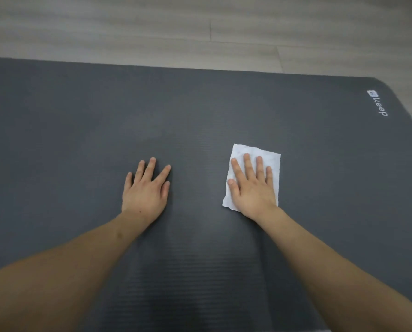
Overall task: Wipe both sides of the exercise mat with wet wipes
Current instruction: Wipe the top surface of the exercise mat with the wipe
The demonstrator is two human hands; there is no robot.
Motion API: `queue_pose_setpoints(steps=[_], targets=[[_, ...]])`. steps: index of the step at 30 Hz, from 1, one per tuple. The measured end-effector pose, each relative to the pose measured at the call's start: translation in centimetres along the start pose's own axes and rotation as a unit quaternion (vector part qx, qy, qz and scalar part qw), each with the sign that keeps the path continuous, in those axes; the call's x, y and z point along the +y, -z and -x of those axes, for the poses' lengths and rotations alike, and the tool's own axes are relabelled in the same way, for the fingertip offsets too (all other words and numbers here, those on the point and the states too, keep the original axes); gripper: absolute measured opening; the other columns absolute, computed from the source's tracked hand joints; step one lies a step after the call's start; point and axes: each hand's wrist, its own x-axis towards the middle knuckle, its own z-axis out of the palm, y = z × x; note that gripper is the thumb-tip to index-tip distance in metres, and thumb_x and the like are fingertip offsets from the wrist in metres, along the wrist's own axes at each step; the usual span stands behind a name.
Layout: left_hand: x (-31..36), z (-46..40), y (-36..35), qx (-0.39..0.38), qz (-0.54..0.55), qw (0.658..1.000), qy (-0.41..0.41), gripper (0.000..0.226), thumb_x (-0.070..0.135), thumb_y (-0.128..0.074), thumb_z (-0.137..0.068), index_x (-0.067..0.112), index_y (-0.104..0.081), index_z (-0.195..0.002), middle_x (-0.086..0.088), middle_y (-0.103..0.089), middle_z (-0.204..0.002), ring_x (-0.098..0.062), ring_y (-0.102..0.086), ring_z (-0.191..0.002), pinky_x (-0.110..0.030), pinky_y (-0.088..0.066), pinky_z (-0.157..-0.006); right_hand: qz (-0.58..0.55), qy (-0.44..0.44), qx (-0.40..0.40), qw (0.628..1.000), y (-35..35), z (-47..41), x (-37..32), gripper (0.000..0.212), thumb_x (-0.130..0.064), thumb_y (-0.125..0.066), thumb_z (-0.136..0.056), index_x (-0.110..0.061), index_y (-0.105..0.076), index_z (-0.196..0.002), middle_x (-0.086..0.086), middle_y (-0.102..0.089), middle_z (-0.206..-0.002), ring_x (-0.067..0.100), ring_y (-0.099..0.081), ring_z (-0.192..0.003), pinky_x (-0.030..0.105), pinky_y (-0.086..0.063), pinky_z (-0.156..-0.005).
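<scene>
Dark grey exercise mat (80,121) lies flat on light wood-look floor (128,32), "keep" logo (378,104) at 2 o'clock. Right hand (253,188) presses white wet wipe (269,159) onto mat, fingers straight, slightly apart. Left hand (145,190) at 9 o'clock of wipe, flat on mat, fingers spread.

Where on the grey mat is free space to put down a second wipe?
The dark grey foam exercise mat is bare left of the left hand, between both hands, and from the white wet wipe under the right hand to the logo corner. Nowhere is crowded.
</scene>
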Motion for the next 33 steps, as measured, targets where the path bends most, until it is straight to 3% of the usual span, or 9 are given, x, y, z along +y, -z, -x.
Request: queue_pose_setpoints(steps=[5, 9, 12, 17, 24, 29, 33], targets=[[-7.1, 2.8, 0.7, 0.0, -0.005, 0.998, 0.063, 0.053, 0.049, -0.022, -0.106, 0.046, -0.016, -0.159, 0.002, -0.006, -0.171, -0.023, -0.001, -0.157, -0.05, -0.01, -0.126, 0.006, 0.155, -0.011, 0.988, -0.8, -2.7, -14.2, 0.064, -0.056, -0.01, -0.104, -0.037, 0.002, -0.164, 0.0, 0.015, -0.173, 0.031, 0.022, -0.157, 0.055, 0.011, -0.125], [-12.7, 5.9, 1.1, 0.003, 0.006, 0.99, 0.144, 0.053, 0.048, -0.021, -0.106, 0.046, -0.015, -0.159, 0.004, -0.006, -0.171, -0.022, -0.001, -0.157, -0.05, -0.01, -0.126, 0.036, 0.292, -0.025, 0.955, -2.3, -1.5, -23.1, 0.063, -0.056, -0.008, -0.104, -0.039, -0.001, -0.164, -0.001, 0.009, -0.173, 0.032, 0.02, -0.157, 0.056, 0.009, -0.125], [-15.3, 7.7, 1.2, -0.006, -0.01, 0.989, 0.147, 0.054, 0.05, -0.019, -0.106, 0.046, -0.012, -0.16, 0.005, -0.004, -0.171, -0.02, -0.001, -0.157, -0.049, -0.01, -0.126, 0.055, 0.372, -0.023, 0.926, -3.2, -0.1, -25.1, 0.061, -0.056, -0.012, -0.105, -0.04, -0.008, -0.164, -0.002, 0.003, -0.174, 0.032, 0.012, -0.159, 0.057, 0.006, -0.126], [-13.8, 7.8, 0.9, 0.003, 0.002, 0.989, 0.145, 0.055, 0.049, -0.02, -0.106, 0.044, -0.013, -0.16, 0.003, -0.005, -0.171, -0.024, -0.001, -0.157, -0.049, -0.01, -0.126, 0.042, 0.42, -0.01, 0.906, -3.3, 0.4, -22.5, 0.058, -0.056, -0.019, -0.107, -0.042, -0.015, -0.163, -0.004, -0.006, -0.174, 0.025, 0.003, -0.16, 0.053, -0.001, -0.128], [-6.2, 5.1, -0.1, 0.013, -0.001, 0.998, 0.056, 0.055, 0.05, -0.023, -0.106, 0.043, -0.019, -0.16, 0.001, -0.009, -0.171, -0.028, -0.004, -0.157, -0.052, -0.011, -0.126, 0.033, 0.316, -0.004, 0.948, -1.7, 0.9, -10.7, 0.056, -0.055, -0.018, -0.108, -0.045, -0.013, -0.163, -0.007, -0.003, -0.174, 0.019, 0.005, -0.16, 0.05, 0.0, -0.128], [0.0, 2.7, -0.9, 0.013, -0.004, 1.0, 0.022, 0.054, 0.05, -0.024, -0.105, 0.044, -0.019, -0.159, 0.0, -0.008, -0.171, -0.031, -0.002, -0.157, -0.056, -0.006, -0.125, 0.011, 0.135, 0.004, 0.991, -0.2, 2.4, 2.7, 0.057, -0.058, -0.011, -0.106, -0.05, -0.003, -0.162, -0.013, 0.006, -0.173, 0.014, 0.012, -0.159, 0.049, 0.001, -0.128], [5.8, 0.7, -1.2, 0.016, 0.005, 0.999, -0.051, 0.054, 0.05, -0.026, -0.105, 0.043, -0.026, -0.158, -0.002, -0.01, -0.171, -0.028, -0.005, -0.157, -0.055, -0.008, -0.125, -0.014, -0.002, 0.012, 1.0, 0.3, 5.0, 9.9, 0.056, -0.059, -0.009, -0.105, -0.053, 0.002, -0.16, -0.013, 0.007, -0.173, 0.014, 0.013, -0.159, 0.046, 0.005, -0.128]])
